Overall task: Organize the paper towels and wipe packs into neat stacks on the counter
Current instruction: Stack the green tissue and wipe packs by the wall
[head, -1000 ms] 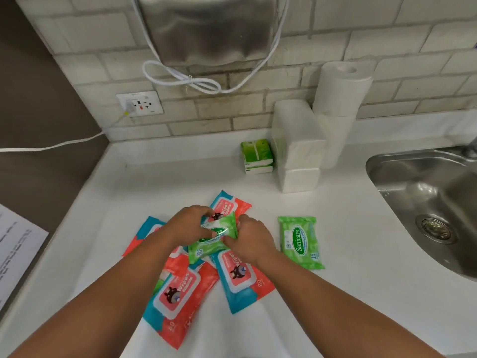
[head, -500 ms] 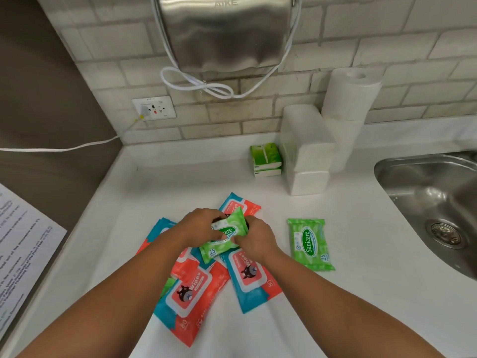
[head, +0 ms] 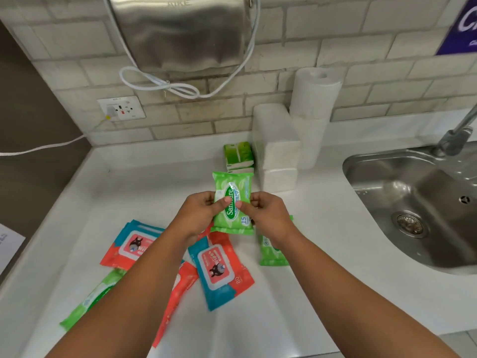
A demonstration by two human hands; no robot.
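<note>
On a white counter (head: pixel 322 293), with a steel sink (head: pixel 413 202) off to the right of the hands, a person sorted wipe packs. Beyond the hands, folded paper towels (head: pixel 278 153) and a paper roll (head: pixel 315 94) stood stacked against the wall, a small green stack (head: pixel 238 156) just beside them. Nearer than the hands and to their left, red-and-blue wipe packs (head: pixel 219 270) lay loose and overlapping. One loose green pack (head: pixel 272 254) lay under the right wrist, a second green pack (head: pixel 90 301) by the left forearm. The left hand (head: pixel 198 215) and right hand (head: pixel 268 215) each pinched a side of a green Sanicare pack (head: pixel 232 200), thumbs on its face, label up. The step in hand appeared to be gathering the green packs. The next move would likely call for laying this one squarely on a matching pack, edges aligned.
</note>
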